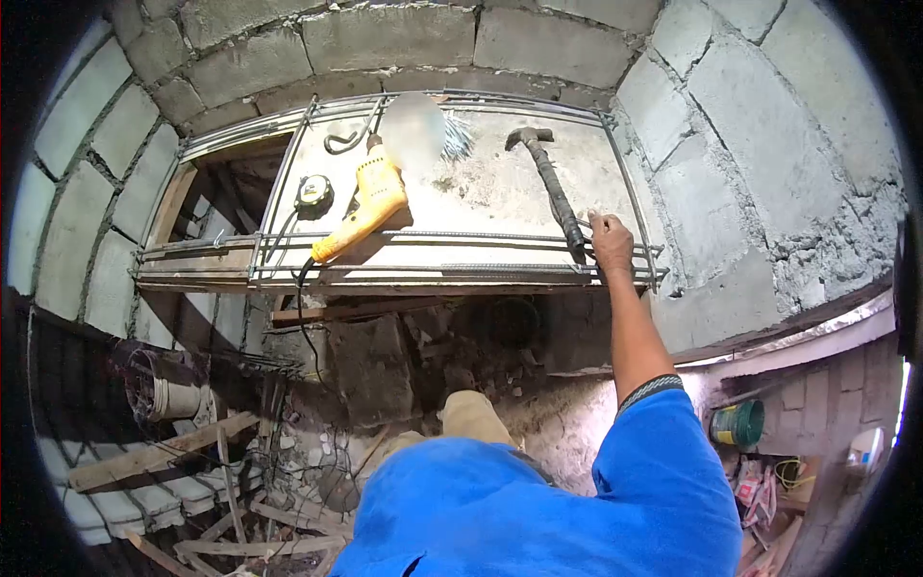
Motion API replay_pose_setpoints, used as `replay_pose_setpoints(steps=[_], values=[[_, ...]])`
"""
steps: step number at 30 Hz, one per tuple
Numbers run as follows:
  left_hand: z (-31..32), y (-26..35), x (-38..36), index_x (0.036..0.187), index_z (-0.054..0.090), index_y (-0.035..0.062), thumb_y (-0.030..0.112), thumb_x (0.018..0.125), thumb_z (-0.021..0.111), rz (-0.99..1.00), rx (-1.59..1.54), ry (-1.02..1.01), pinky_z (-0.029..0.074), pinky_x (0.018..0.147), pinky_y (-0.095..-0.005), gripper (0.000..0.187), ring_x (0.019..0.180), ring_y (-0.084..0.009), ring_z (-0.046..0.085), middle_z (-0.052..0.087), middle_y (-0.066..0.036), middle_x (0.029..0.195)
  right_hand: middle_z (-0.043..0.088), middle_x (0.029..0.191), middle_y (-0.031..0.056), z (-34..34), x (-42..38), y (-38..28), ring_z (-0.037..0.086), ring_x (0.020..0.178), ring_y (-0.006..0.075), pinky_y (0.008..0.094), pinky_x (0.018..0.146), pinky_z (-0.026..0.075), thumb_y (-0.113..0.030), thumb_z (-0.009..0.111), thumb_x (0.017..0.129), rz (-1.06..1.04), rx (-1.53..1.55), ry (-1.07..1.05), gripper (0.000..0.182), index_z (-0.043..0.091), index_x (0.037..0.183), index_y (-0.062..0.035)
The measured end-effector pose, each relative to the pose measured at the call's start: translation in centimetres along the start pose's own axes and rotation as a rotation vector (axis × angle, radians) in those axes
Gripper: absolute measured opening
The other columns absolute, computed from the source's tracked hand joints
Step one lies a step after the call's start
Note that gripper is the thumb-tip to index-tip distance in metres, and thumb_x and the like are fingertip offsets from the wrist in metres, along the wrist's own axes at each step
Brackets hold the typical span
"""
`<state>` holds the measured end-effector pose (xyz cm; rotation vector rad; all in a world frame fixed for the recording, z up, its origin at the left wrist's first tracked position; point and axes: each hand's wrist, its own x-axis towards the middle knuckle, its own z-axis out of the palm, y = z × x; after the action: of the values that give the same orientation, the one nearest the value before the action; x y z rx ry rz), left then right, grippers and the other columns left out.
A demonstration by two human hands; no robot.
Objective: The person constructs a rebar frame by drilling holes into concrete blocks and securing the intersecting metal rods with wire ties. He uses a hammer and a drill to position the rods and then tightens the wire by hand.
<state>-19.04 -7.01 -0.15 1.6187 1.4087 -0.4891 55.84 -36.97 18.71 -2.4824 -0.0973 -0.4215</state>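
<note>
My right hand (611, 242) is over the steel bars at the near right corner of the board, its fingers curled together. What they hold, if anything, is too small to make out. Just left of the fingers lies a claw hammer (551, 188), its handle wrapped in dark tape and pointing toward me. A yellow power drill (377, 200) rests on the left half of the board, its black cord hanging over the front edge. Beside it sits a tape measure (313, 195). A bundle of thin tie wires (458, 137) lies farther back. My left hand is out of sight.
Rebar rods (452, 238) run along and across the board (490, 207). Concrete block walls (394, 40) enclose three sides. Below are rubble, loose lumber (163, 452), a pale bucket (175, 396) and a green bucket (738, 423). One patch behind the drill is blurred.
</note>
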Motion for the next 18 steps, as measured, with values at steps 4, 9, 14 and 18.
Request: replay_pose_setpoints(steps=[4, 9, 14, 18], values=[[0.1, 0.4, 0.3, 0.110, 0.063, 0.0006, 0.024, 0.089, 0.062, -0.009, -0.023, 0.028, 0.045, 0.074, -0.0376, 0.031, 0.082, -0.0256, 0.055, 0.061, -0.011, 0.091, 0.069, 0.086, 0.0252, -0.1, 0.0, -0.2, 0.068, 0.086, 0.0425, 0.0468, 0.077, 0.053, -0.049, 0.060, 0.092, 0.015, 0.020, -0.039, 0.047, 0.071, 0.094, -0.0033], [0.3, 0.2, -0.2, 0.108, 0.063, 0.0008, 0.023, 0.089, 0.062, -0.029, -0.070, 0.067, 0.045, 0.072, -0.0367, 0.029, 0.078, -0.0242, 0.054, 0.060, -0.010, 0.088, 0.069, 0.093, 0.0253, 0.2, 0.1, -0.1, 0.066, 0.089, 0.0439, 0.0491, 0.079, 0.051, -0.041, 0.059, 0.093, -0.009, -0.053, -0.033, 0.040, 0.071, 0.097, -0.0032], [0.6, 0.6, -0.1, 0.107, 0.063, 0.0009, 0.022, 0.089, 0.062, -0.008, -0.117, 0.115, 0.044, 0.070, -0.0359, 0.028, 0.075, -0.0229, 0.053, 0.059, -0.009, 0.084, 0.068, 0.089, 0.0266, 0.4, 0.3, -0.4, 0.066, 0.087, 0.0454, 0.0515, 0.077, 0.050, -0.043, 0.056, 0.095, 0.006, -0.085, -0.046, 0.042, 0.070, 0.092, -0.0029], [0.0, 2.6, 1.1, 0.105, 0.063, 0.0011, 0.021, 0.089, 0.061, 0.130, -0.146, 0.226, 0.044, 0.069, -0.0352, 0.026, 0.072, -0.0218, 0.052, 0.059, -0.007, 0.082, 0.067, 0.088, 0.0282, 0.2, 0.2, -1.1, 0.065, 0.087, 0.0475, 0.0531, 0.077, 0.050, -0.044, 0.054, 0.096, 0.018, -0.153, -0.052, 0.045, 0.070, 0.091, -0.0026]])
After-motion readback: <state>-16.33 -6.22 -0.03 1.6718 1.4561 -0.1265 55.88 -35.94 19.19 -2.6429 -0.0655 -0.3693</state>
